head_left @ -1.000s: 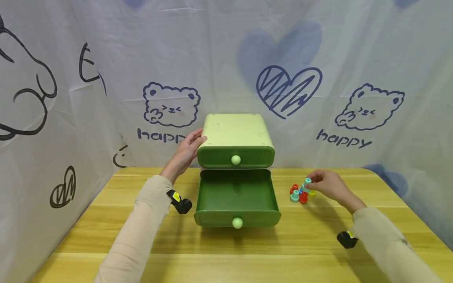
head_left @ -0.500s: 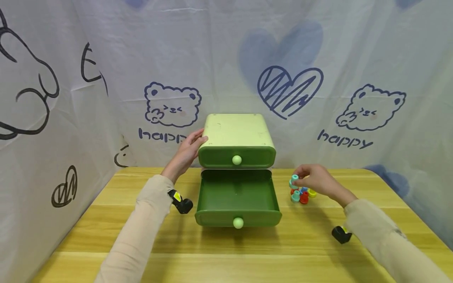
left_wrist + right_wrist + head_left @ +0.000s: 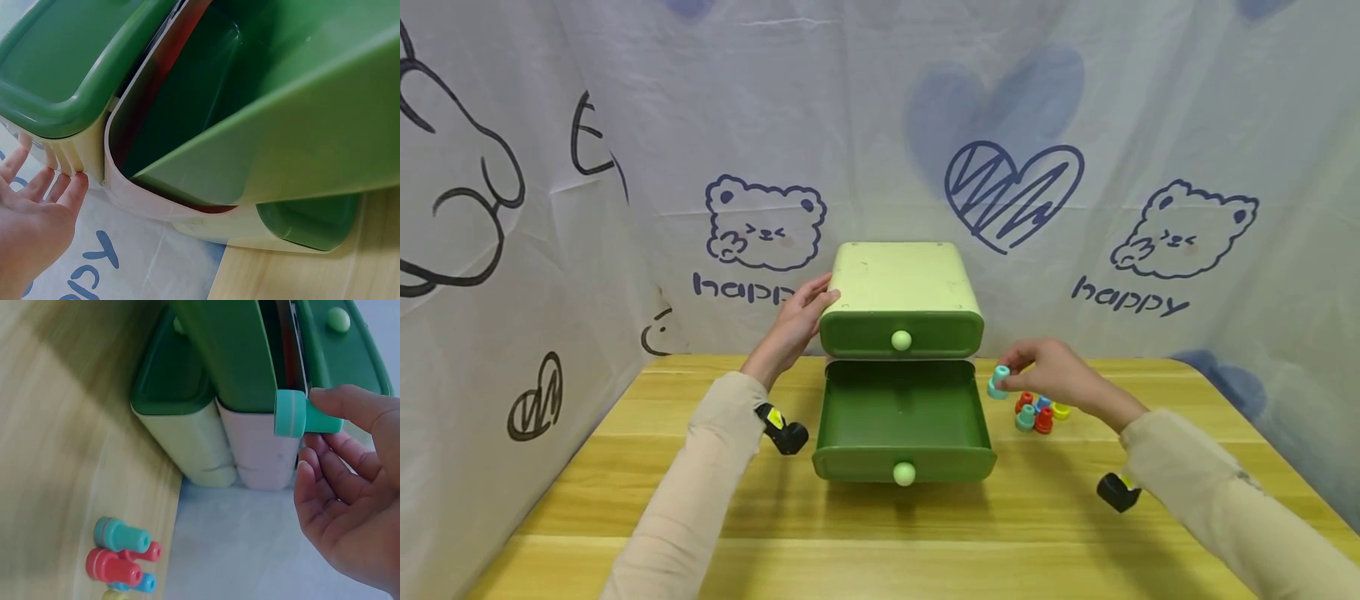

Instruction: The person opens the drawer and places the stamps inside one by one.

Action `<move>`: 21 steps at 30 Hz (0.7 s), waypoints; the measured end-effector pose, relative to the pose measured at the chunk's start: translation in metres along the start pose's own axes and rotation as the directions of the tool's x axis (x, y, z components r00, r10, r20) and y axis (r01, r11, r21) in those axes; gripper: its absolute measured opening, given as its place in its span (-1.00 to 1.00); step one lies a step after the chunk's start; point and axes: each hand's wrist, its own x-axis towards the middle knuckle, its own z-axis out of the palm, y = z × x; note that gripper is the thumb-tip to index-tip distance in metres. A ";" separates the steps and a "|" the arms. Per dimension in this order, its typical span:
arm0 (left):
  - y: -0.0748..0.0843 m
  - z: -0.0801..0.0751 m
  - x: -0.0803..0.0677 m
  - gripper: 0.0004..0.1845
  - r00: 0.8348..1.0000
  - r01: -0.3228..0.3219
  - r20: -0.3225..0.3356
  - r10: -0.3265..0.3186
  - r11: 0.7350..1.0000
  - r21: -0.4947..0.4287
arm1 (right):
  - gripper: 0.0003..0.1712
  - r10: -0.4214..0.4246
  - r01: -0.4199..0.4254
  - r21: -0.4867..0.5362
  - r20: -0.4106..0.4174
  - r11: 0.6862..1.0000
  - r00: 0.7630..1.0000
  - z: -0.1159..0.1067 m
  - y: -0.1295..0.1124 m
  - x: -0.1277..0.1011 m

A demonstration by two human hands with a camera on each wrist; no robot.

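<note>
My right hand (image 3: 1052, 371) pinches a small teal toy stamp (image 3: 290, 414) between thumb and fingers. The stamp has a wide base and a narrower handle, and is held above the table just right of the pulled-out drawer (image 3: 865, 462). That green drawer is the middle one of a cream-and-green desktop drawer cabinet (image 3: 898, 275); its visible floor is bare. My left hand (image 3: 793, 325) rests against the cabinet's upper left side, fingers extended along it in the left wrist view. Below my right hand stand another teal stamp (image 3: 1026, 418), a red stamp (image 3: 1043, 421) and several others.
The top drawer (image 3: 857, 335) is closed, with a pale round knob. A closed bottom drawer (image 3: 172, 375) shows under the pulled-out one in the right wrist view. A printed cloth (image 3: 880, 125) hangs behind the wooden table (image 3: 925, 542).
My right hand has carried the teal stamp leftward from above the group of stamps to near the pulled-out drawer's right side. My left hand stays on the cabinet.
</note>
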 end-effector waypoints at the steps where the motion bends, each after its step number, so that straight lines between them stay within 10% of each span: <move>1: 0.000 0.000 0.000 -0.35 1.000 -0.001 0.001 0.001 1.000 -0.001 | -0.79 -0.011 0.011 0.001 0.001 1.000 1.000 0.000 -0.003 0.000; 21: -0.002 0.000 0.001 -0.36 1.000 -0.007 -0.002 0.007 1.000 -0.013 | -0.80 -0.144 0.144 0.031 0.025 0.989 0.989 0.022 -0.033 0.010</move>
